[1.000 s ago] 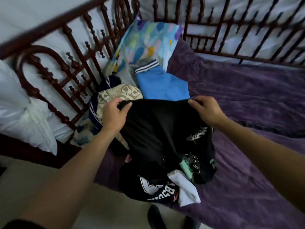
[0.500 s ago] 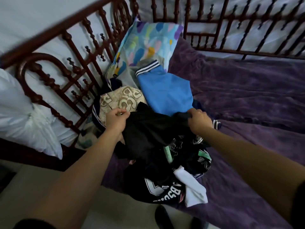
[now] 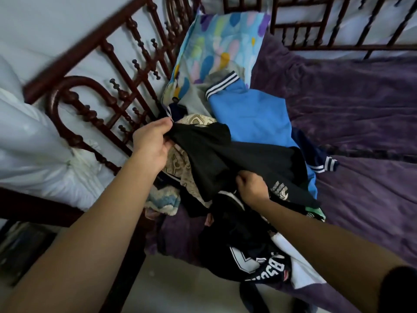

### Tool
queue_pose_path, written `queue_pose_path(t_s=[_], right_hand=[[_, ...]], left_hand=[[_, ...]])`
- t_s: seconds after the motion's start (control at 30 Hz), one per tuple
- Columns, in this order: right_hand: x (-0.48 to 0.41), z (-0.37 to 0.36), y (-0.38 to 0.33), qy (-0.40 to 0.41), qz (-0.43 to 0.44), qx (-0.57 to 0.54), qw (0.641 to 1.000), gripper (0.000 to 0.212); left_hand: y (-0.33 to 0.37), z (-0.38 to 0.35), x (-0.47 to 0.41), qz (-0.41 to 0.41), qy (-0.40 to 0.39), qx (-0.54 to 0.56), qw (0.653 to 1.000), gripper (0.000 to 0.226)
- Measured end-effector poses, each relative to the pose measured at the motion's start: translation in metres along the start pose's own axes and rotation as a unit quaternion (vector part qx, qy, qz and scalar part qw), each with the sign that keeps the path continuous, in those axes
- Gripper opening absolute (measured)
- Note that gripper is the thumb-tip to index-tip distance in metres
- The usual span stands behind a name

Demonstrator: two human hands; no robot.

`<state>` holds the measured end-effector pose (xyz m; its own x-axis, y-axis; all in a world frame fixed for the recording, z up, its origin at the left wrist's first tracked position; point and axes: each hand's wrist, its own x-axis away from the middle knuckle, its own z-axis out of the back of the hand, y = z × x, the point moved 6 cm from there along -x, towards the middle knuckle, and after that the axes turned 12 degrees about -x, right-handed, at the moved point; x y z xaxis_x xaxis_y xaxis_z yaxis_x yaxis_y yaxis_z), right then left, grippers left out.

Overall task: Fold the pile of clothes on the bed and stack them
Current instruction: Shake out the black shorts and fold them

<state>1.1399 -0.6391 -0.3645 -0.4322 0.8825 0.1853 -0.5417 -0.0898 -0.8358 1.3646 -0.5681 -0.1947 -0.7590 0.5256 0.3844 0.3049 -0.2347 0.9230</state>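
A black garment lies across the top of the clothes pile at the bed's left corner. My left hand grips its upper left edge near the headboard. My right hand pinches its lower edge, fingers curled into the cloth. Under it lie a blue shirt with striped cuffs, a beige patterned piece and a black top with white lettering that hangs over the bed's edge. How the lower clothes are arranged is hidden.
A purple blanket covers the bed to the right. A colourful pillow leans in the corner. The dark wooden spindle frame runs along the left and back. A white bag sits outside the frame.
The black garment was held up spread between both hands; it has come down onto the pile. My right hand moved down and toward me, my left hand up toward the headboard.
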Motion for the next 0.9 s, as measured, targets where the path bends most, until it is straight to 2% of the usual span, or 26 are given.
queue_pose_path(t_s=[0.07,0.13,0.17,0.27,0.3,0.33,0.37,0.4,0.43,0.47,0.5,0.57,0.63,0.73,0.77,0.8,0.87,0.9], right_hand=[[-0.014,0.027,-0.021,0.008,0.007,-0.105,0.994,0.016],[-0.024,0.062,-0.045,0.004,0.008,-0.168,0.986,0.024],[-0.028,0.077,-0.058,-0.008,0.001,-0.189,0.982,0.027],[-0.028,0.117,-0.097,-0.065,-0.007,-0.255,0.965,0.024],[-0.026,0.129,-0.108,-0.078,-0.014,-0.289,0.954,0.024],[-0.024,0.14,-0.117,-0.092,-0.021,-0.317,0.944,0.025],[-0.021,0.151,-0.124,-0.108,-0.024,-0.329,0.938,0.026],[-0.017,0.162,-0.131,-0.127,-0.023,-0.328,0.936,0.023],[-0.013,0.173,-0.133,-0.144,-0.023,-0.314,0.938,0.016],[-0.009,0.186,-0.133,-0.152,-0.019,-0.291,0.944,0.011],[-0.006,0.202,-0.13,-0.138,-0.004,-0.236,0.962,0.016],[-0.005,0.237,-0.115,-0.037,0.051,-0.016,0.998,0.024],[0.002,0.266,-0.092,0.068,0.078,0.172,0.98,0.024],[0.013,0.296,-0.043,0.12,0.005,0.253,0.96,0.018],[0.016,0.309,-0.032,0.134,-0.038,0.242,0.96,0.017],[0.019,0.323,-0.024,0.145,-0.077,0.211,0.964,0.018],[0.02,0.35,-0.026,0.149,-0.098,0.11,0.978,0.022],[0.02,0.363,-0.036,0.149,-0.086,0.073,0.982,0.024]], left_hand=[[-0.002,0.015,-0.018,-0.032,0.012,-0.181,0.983,0.026],[-0.012,0.015,-0.025,-0.082,-0.019,-0.414,0.906,0.048],[-0.018,0.006,-0.02,-0.123,-0.054,-0.487,0.863,0.059],[-0.049,-0.048,0.016,-0.219,-0.211,-0.565,0.767,0.095],[-0.061,-0.066,0.03,-0.23,-0.243,-0.583,0.741,0.098],[-0.069,-0.084,0.041,-0.245,-0.256,-0.594,0.722,0.092],[-0.072,-0.099,0.048,-0.267,-0.254,-0.593,0.716,0.074],[-0.068,-0.112,0.052,-0.29,-0.238,-0.578,0.724,0.051],[-0.06,-0.122,0.055,-0.307,-0.221,-0.554,0.742,0.032],[-0.048,-0.129,0.056,-0.317,-0.207,-0.526,0.762,0.022],[-0.034,-0.133,0.057,-0.328,-0.188,-0.499,0.78,0.019],[0.001,-0.136,0.062,-0.359,-0.155,-0.442,0.807,0.013],[0.039,-0.142,0.072,-0.403,-0.145,-0.411,0.805,0.01],[0.084,-0.149,0.093,-0.45,-0.155,-0.375,0.795,0.008],[0.096,-0.151,0.103,-0.479,-0.143,-0.395,0.771,0.018],[0.103,-0.154,0.113,-0.513,-0.113,-0.464,0.713,0.037],[0.105,-0.162,0.128,-0.53,-0.038,-0.658,0.534,0.068],[0.101,-0.164,0.132,-0.509,-0.023,-0.719,0.473,0.069]])
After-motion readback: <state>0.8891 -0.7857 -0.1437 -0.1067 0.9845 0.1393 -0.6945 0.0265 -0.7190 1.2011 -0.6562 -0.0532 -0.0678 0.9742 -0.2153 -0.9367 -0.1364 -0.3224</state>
